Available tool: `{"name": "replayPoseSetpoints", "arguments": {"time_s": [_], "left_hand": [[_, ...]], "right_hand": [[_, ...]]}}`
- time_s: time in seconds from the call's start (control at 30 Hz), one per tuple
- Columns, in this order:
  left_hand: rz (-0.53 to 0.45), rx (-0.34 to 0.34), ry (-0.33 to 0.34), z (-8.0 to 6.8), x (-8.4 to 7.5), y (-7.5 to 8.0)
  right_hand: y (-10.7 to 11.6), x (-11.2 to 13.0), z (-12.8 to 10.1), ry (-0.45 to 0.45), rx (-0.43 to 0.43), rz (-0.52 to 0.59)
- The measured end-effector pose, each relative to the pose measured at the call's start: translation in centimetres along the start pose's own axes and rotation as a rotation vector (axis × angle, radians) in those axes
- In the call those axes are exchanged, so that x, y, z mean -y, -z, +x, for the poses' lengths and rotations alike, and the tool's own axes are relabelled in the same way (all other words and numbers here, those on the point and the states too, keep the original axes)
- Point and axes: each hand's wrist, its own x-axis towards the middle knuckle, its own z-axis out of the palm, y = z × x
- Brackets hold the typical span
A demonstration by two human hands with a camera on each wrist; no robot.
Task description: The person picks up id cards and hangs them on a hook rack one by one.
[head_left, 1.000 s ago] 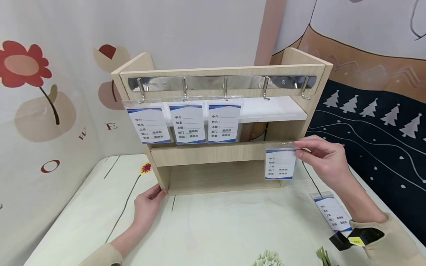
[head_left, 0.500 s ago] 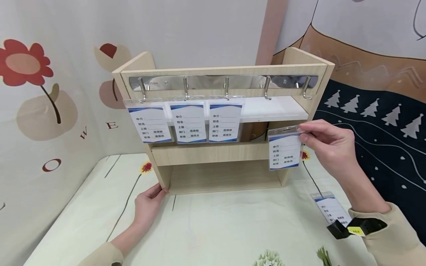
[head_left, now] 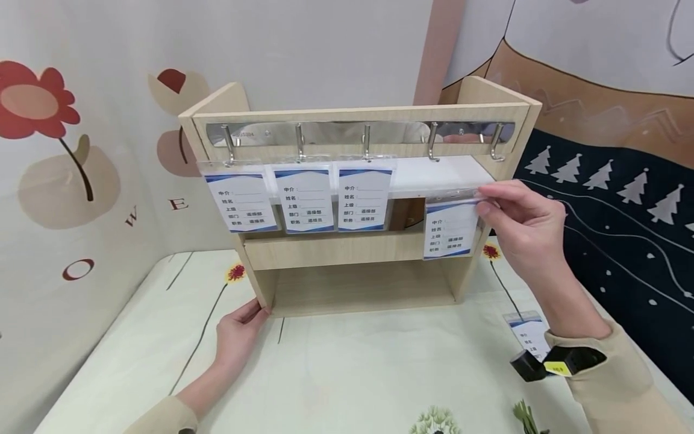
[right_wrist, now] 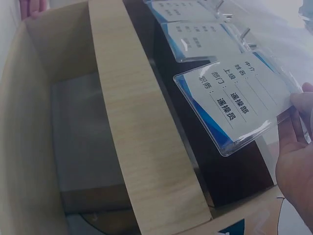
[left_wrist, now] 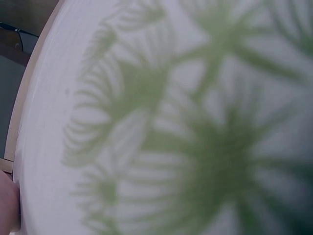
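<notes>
Fingertips of right hand pinch the top right edge of a badge, which hangs free in front of the rack, just below the fourth hook. Badge looks light: clear, glossy plastic sleeve with a card inside, probably slippery and semi-flexible, no fragility apparent. Best hold judged to be the top strip beside the slot, leaving the slot clear. Left hand rests, fingers relaxed, against the rack's lower left corner, holding nothing. Three badges hang on the first three hooks; fifth hook bare. One spare badge lies on the surface, a floral cloth. Walls draped in printed fabric.
</notes>
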Motion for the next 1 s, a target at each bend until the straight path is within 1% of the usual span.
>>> {"name": "replayPoseSetpoints", "arguments": {"time_s": [0.07, 0.2, 0.4, 0.6, 0.7, 0.9, 1.0], "left_hand": [[-0.012, 0.004, 0.0, 0.0, -0.1, 0.0], [-0.02, 0.003, 0.003, 0.0, -0.2, 0.0], [-0.016, 0.009, 0.007, 0.0, -0.2, 0.0], [-0.016, 0.009, 0.009, -0.1, -0.2, 0.0], [-0.014, 0.008, 0.009, 0.0, -0.2, 0.0], [-0.017, 0.005, 0.017, -0.1, -0.3, 0.0], [-0.023, 0.008, 0.019, -0.1, -0.3, 0.0]], "right_hand": [[-0.3, 0.0, 0.3, 0.01, -0.007, -0.011], [-1.1, 0.0, 0.9, 0.031, -0.012, 0.028], [-2.4, -0.2, 1.6, 0.073, -0.021, 0.048], [-3.6, -0.6, 1.7, 0.12, -0.07, 0.031], [-4.1, -0.9, 1.8, 0.128, -0.098, 0.014], [-4.7, -1.6, 1.9, 0.139, -0.163, 0.038], [-4.9, -1.8, 1.9, 0.148, -0.181, 0.039]]}}
